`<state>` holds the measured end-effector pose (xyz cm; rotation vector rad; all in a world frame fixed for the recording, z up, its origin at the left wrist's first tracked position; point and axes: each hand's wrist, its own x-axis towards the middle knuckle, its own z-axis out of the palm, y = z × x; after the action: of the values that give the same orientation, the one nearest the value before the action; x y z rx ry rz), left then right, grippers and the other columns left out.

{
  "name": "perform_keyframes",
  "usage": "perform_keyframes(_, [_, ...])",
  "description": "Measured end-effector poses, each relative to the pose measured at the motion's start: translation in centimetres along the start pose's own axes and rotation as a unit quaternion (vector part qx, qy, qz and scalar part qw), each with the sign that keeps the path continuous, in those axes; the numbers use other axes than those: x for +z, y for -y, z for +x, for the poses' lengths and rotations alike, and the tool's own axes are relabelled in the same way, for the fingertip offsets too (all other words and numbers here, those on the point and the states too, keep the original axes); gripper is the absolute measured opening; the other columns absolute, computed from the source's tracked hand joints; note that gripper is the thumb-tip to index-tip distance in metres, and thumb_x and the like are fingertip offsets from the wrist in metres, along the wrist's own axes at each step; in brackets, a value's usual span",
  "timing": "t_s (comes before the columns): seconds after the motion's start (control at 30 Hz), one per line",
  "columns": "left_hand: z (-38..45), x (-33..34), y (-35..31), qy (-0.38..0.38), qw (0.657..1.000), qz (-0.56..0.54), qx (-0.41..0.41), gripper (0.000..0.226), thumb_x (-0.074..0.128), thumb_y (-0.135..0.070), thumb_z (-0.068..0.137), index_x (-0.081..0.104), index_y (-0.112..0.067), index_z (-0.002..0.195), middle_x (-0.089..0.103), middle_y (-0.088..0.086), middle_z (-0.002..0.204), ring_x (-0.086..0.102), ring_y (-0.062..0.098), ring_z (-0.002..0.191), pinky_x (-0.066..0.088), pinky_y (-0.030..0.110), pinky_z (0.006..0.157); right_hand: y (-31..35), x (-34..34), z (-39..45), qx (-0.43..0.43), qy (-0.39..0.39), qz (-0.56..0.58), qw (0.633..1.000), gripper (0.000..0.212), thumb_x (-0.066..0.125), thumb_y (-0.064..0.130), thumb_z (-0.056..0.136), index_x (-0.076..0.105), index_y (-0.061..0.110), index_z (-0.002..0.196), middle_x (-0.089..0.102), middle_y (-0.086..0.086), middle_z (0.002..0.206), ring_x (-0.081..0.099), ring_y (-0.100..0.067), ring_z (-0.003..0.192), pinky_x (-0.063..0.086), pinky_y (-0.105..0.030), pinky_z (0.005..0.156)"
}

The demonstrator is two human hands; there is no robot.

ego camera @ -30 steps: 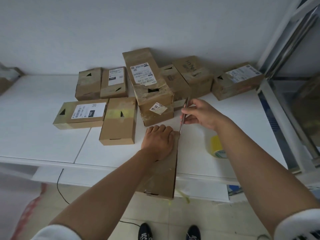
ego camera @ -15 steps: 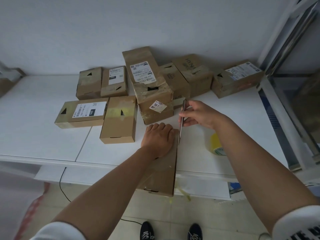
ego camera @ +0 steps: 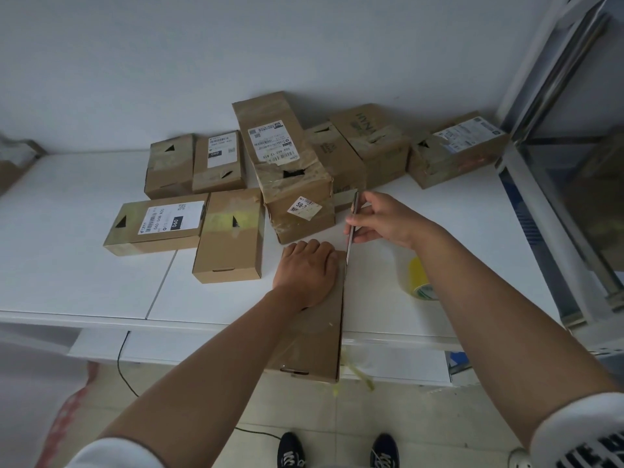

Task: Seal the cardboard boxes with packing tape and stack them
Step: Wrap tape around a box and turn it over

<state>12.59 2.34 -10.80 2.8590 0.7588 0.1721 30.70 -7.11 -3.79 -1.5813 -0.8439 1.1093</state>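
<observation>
Your left hand [ego camera: 305, 275] presses flat on the long box [ego camera: 312, 336] at centre frame, steadying it over the table edge [ego camera: 169, 319]. Your right hand [ego camera: 385, 219] pinches a thin blade [ego camera: 351, 228] at the box's far corner, probably to cut tape. The tape roll [ego camera: 417, 280] sits right of centre.

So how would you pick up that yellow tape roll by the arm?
The tape roll seems to stand on its edge on the white table, partly hidden behind the right forearm. Probably best to come down from above with a hand and pinch its rim through the open middle, thumb on one side, fingers on the other. The round rim could roll if pushed sideways.
</observation>
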Motion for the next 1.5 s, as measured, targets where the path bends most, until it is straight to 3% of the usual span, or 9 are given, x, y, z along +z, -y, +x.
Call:
perform_keyframes(0.47, [-0.1,-0.3,-0.2,0.0,1.0,-0.01,-0.002,0.054,0.013,-0.046,0.098,0.06,-0.021,0.111,0.062,0.0,0.104,0.054,0.023,0.101,0.034,0.036,0.096,-0.3,-1.1,0.6,-0.028,-0.104,-0.008,0.994,0.012,0.057,0.006,0.097,0.046,0.009,0.101,0.071,-0.013,0.089,0.073,-0.026,0.083,0.061,-0.032,0.074])
perform_keyframes(0.63, [-0.2,-0.2,-0.3,-0.002,1.0,-0.009,-0.005,0.042,0.023,-0.04,0.104,0.06,-0.02,0.113,0.061,0.001,0.106,0.054,0.025,0.104,0.031,0.035,0.097,-0.1,-3.8,0.0,-0.068,-0.25,0.062,0.964,0.013,0.059,0.011,0.098,0.049,0.01,0.106,0.071,-0.008,0.087,0.071,-0.017,0.072,0.058,-0.026,0.064])
perform_keyframes(0.77, [-0.2,-0.8,-0.6,0.029,1.0,-0.005,-0.007,0.055,0.018,-0.055,0.098,0.057,-0.022,0.117,0.061,0.0,0.113,0.052,0.024,0.11,0.03,0.035,0.101,-1.5,-4.5,1.5,-0.01,-0.358,-0.064,0.932,0.018,0.063,0.022,0.094,0.053,0.013,0.106,0.067,-0.008,0.097,0.069,-0.021,0.073,0.059,-0.032,0.063])
perform_keyframes(0.9, [-0.1,-1.0,-0.5,0.054,0.999,0.005,-0.002,0.058,0.029,-0.067,0.092,0.052,-0.026,0.127,0.057,-0.003,0.125,0.048,0.022,0.119,0.028,0.037,0.106,-2.6,-3.8,2.6,0.1,-0.284,-0.215,0.929,0.03,0.065,0.021,0.091,0.051,0.004,0.111,0.063,-0.014,0.1,0.07,-0.029,0.075,0.06,-0.047,0.074])
perform_keyframes(1.07, [-0.1,-1.2,-0.5,0.06,0.998,0.01,-0.003,0.058,0.041,-0.067,0.091,0.05,-0.026,0.131,0.055,-0.002,0.13,0.047,0.023,0.122,0.028,0.037,0.108,-2.4,-2.1,3.2,0.155,-0.234,-0.312,0.908,0.051,0.063,0.014,0.09,0.036,0.001,0.131,0.061,-0.022,0.11,0.066,-0.037,0.091,0.058,-0.04,0.068])
perform_keyframes(1.17, [-0.2,-1.3,-0.9,0.055,0.998,0.021,-0.006,0.057,0.042,-0.065,0.091,0.05,-0.026,0.131,0.055,0.0,0.129,0.047,0.025,0.122,0.028,0.039,0.109,-2.7,-1.7,3.2,0.151,-0.215,-0.369,0.892,0.029,0.061,0.012,0.091,0.044,0.002,0.112,0.061,-0.019,0.107,0.06,-0.029,0.078,0.04,-0.027,0.048])
perform_keyframes(1.23, [-0.6,-1.4,-1.3,0.038,0.999,0.029,-0.002,0.053,0.04,-0.063,0.092,0.049,-0.029,0.132,0.056,-0.001,0.128,0.048,0.025,0.123,0.027,0.041,0.11,-2.9,-1.7,3.0,0.15,-0.213,-0.393,0.882,0.016,0.057,0.012,0.092,0.044,0.006,0.099,0.062,-0.018,0.103,0.054,-0.023,0.069,0.035,-0.026,0.047])
perform_keyframes(1.37, [-1.0,-1.4,-1.3,0.049,0.998,0.027,0.001,0.063,0.035,-0.063,0.093,0.034,-0.033,0.15,0.048,-0.002,0.142,0.039,0.024,0.135,0.018,0.044,0.118,-1.9,-1.1,2.4,0.088,-0.246,-0.451,0.853,0.01,0.046,0.02,0.097,0.043,0.01,0.093,0.059,-0.015,0.103,0.054,-0.03,0.082,0.038,-0.03,0.063])
perform_keyframes(1.5, [-0.7,-1.8,-1.1,0.118,0.993,0.03,0.012,0.087,0.039,-0.069,0.086,0.011,-0.03,0.159,0.032,0.001,0.155,0.023,0.024,0.146,0.006,0.047,0.122,0.4,1.0,1.2,-0.04,-0.257,-0.49,0.832,0.019,0.044,0.024,0.1,0.052,0.006,0.101,0.055,-0.009,0.085,0.054,-0.03,0.076,0.037,-0.032,0.06])
